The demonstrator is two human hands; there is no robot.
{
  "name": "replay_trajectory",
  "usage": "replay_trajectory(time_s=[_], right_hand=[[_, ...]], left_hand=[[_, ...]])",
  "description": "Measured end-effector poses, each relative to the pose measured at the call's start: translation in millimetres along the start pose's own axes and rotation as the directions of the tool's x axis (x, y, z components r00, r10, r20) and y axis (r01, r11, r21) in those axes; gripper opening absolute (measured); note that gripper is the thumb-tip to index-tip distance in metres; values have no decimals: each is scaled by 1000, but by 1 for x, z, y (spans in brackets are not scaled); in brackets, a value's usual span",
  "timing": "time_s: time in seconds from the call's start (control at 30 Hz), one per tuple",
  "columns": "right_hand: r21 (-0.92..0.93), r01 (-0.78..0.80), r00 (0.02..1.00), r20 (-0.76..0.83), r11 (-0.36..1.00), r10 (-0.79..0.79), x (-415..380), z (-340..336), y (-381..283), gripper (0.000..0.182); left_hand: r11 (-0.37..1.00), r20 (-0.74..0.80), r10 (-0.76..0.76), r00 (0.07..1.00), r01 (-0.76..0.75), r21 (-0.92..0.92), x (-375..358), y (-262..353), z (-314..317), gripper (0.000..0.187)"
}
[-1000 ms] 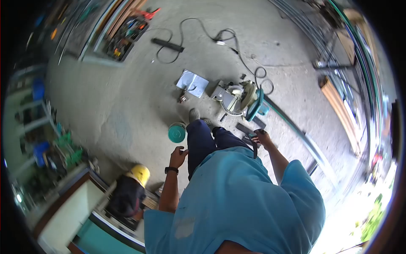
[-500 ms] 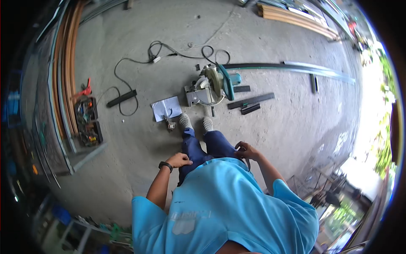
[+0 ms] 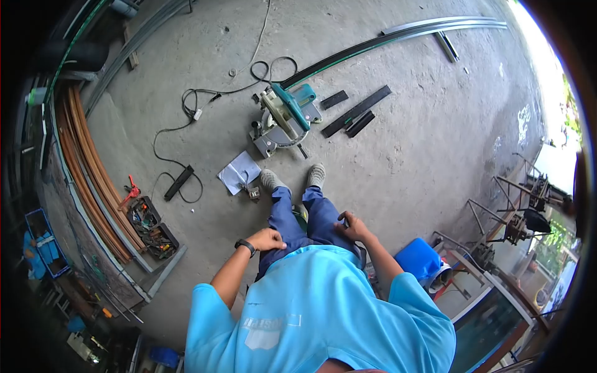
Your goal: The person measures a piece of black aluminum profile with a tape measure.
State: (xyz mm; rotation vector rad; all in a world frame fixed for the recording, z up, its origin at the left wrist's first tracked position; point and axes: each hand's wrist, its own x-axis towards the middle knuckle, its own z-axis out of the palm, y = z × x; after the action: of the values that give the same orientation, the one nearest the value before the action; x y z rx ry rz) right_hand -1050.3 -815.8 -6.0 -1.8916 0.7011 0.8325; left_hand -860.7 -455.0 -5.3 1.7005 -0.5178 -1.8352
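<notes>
My left hand (image 3: pixel 267 239), with a black watch at the wrist, rests at the thigh of the blue trousers (image 3: pixel 285 217), its fingers curled and pinched together on the cloth. On the other thigh lies my right hand (image 3: pixel 352 226), fingers bent at the trousers; what they hold, if anything, is too small to tell. Beyond my feet stands a teal miter saw (image 3: pixel 287 115) on the concrete floor. A white paper sheet (image 3: pixel 239 172) lies left of my shoes, with a small metal piece (image 3: pixel 254 193) beside it.
Dark cut profiles (image 3: pixel 356 112) lie right of the saw, and a long profile (image 3: pixel 348 55) stretches behind it. Left are a cable (image 3: pixel 163 130), a black power strip (image 3: pixel 179 183), an open toolbox (image 3: pixel 152 227) and brown lengths (image 3: pixel 93 168). A blue container (image 3: pixel 418 258) sits at right.
The view has turned and shifted, so the saw and profiles appear further left and up. The blue container has come into view. Both hands remain at the thighs.
</notes>
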Motion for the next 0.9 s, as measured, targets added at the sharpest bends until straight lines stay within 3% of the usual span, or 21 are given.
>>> replay_trajectory(time_s=[0.03,0.1,0.17,0.27,0.4,0.5,0.53,0.63,0.67,0.8,0.9], right_hand=[[9,3,998,-55,1000,-3,4,-1,5,48],[303,-131,986,-64,944,157,9,-9,21,45],[482,-189,960,-91,855,263,17,-13,41,45],[552,-184,937,-152,813,315,11,-35,37,45],[646,-86,894,-285,758,345,22,-52,17,46],[764,29,886,-319,644,338,52,-54,7,42],[728,59,882,-358,683,305,68,-53,8,40],[767,87,913,-317,636,257,123,-55,-4,27],[770,117,929,-308,627,206,145,-63,-12,26],[872,89,962,-201,482,186,270,-70,1,26],[885,130,962,-222,448,159,353,-73,19,30]], left_hand=[[999,-151,-34,988,31,-17,10,1,1,36],[996,-448,-89,890,70,-59,32,4,-2,34],[993,-586,-110,803,59,-107,53,10,-17,31],[962,-626,-92,775,-93,-257,88,18,-46,28],[950,-570,107,815,-253,-184,131,65,-97,31],[977,-501,171,848,-212,-25,163,139,-132,34],[972,-491,230,840,-225,70,189,149,-140,41],[964,-442,257,859,-259,56,255,219,-159,49],[970,-406,234,883,-239,40,280,240,-168,61],[953,-508,298,808,-280,113,420,272,-202,70],[949,-662,248,707,-314,21,566,230,-237,69]])
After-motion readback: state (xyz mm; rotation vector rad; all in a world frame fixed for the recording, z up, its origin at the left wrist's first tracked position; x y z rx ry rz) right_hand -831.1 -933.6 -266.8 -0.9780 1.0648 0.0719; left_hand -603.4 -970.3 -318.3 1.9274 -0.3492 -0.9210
